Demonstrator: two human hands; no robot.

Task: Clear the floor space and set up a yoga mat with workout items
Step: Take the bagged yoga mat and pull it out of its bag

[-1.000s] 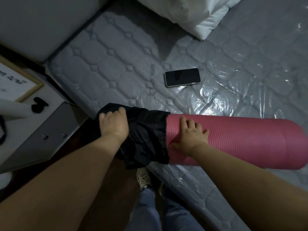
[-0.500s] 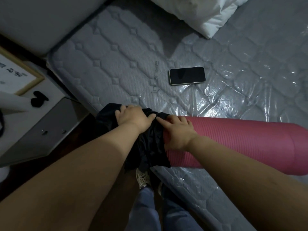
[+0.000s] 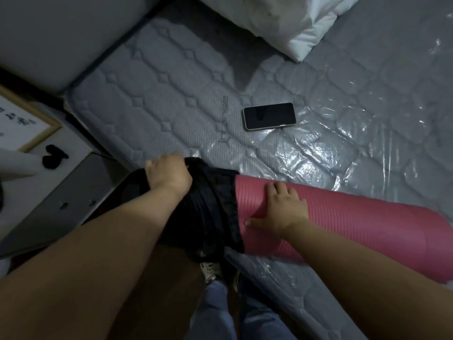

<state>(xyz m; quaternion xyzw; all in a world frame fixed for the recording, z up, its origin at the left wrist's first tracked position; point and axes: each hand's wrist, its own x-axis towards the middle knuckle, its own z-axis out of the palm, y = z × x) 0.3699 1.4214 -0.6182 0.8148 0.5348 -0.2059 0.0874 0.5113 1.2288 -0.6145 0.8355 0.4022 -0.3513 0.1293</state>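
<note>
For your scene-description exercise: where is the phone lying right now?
The phone lies screen-up on the mattress near the middle of the head view, beyond the rolled pink mat, below the pillow.

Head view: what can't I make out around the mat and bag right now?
- Pink yoga mat: its left end is hidden inside the black bag; its right end is cut by the frame edge.
- Left hand: fingertips are buried in bag fabric.
- Floor: mostly blocked by both forearms.
- Small black object on the side table: too dark to identify.
- Right hand: palm hidden against the mat.
</note>
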